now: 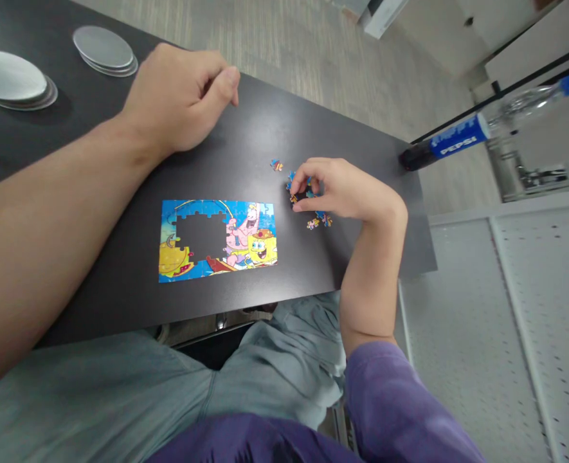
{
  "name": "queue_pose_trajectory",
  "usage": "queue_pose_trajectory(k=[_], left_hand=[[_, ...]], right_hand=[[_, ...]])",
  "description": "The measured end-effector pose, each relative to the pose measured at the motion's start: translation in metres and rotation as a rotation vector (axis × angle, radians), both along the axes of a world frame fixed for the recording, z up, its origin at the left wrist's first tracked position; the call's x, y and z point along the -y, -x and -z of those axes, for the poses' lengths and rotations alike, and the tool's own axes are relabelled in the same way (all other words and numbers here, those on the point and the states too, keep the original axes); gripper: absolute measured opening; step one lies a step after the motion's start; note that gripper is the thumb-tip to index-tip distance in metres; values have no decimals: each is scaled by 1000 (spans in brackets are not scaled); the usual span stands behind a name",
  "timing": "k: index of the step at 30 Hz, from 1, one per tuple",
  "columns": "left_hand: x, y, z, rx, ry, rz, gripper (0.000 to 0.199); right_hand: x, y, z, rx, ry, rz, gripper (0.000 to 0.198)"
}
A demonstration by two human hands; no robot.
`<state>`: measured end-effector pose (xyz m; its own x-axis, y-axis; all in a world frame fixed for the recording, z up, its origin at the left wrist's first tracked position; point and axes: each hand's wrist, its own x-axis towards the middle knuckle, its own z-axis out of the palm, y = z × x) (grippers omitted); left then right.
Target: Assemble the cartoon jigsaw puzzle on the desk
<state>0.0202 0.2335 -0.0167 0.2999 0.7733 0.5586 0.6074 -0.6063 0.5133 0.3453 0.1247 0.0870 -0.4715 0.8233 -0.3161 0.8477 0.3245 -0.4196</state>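
A partly assembled jigsaw puzzle (pixel 262 251) with cartoon figures lies flat on the dark table (pixel 245 289). A gap in its middle-left shows the tabletop. Beyond the puzzle, my left hand (pixel 180 96) rests on the table, curled into a fist, with nothing visible in it. To the right of the puzzle, my right hand (pixel 335 186) is over a cluster of loose pieces, thumb and index fingertips closed about a small puzzle piece (pixel 293 199). Part of the cluster is hidden by the hand. One loose puzzle piece (pixel 276 165) lies apart, beyond the fingertips; several pieces (pixel 320 220) lie nearer me.
At the far left are two stacks of round silver discs, one stack (pixel 9 76) nearer the edge and another stack (pixel 103 48) behind my left wrist. A Pepsi bottle (pixel 458 138) with a blue cap stands at the table's right end. A perforated white panel (pixel 487 308) lies beyond that end.
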Motion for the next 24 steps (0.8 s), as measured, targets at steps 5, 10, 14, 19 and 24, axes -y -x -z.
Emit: queue_pose_trajectory(k=[5,10,14,19,24], left_hand=[[-7,1,8,88,-31,85,81],[-11,-1,12,107,-107,115,92],[-10,-6,10,126,-128,115,108],[-3,-9,4,110,-99,112,116],[-5,-9,5,96,-90,119,109]], right_hand=[[1,-4,4,-109,67,18,28],[4,12,10,-471,103,46,29],[10,41,17,-646,207,59,33],[16,70,31,-714,273,-23,34],[17,79,32,-697,225,-103,30]])
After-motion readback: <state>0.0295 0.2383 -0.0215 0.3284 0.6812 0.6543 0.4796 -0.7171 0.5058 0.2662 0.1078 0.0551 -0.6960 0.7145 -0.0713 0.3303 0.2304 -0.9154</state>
